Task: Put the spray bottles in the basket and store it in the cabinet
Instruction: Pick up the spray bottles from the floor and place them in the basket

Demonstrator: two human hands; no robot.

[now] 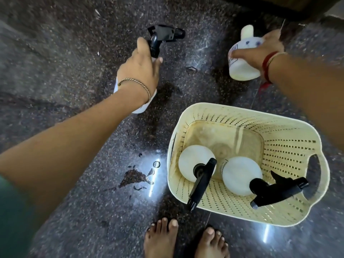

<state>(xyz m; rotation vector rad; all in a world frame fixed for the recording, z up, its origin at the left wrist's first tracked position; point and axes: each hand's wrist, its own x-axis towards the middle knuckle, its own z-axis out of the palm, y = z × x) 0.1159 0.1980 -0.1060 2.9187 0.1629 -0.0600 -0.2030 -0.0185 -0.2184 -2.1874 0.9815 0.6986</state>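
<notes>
A black-triggered spray bottle is being gripped by the left hand, a white bottle by the right hand, while below the right hand the basket is already holding two bottles.

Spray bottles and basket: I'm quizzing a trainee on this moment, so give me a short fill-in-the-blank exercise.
1. The cream basket already holds ___ spray bottles.
2. The left hand grips a bottle with a ___ trigger head.
3. The right hand grips a bottle with a ___ cap.

Missing words: two; black; white
</notes>
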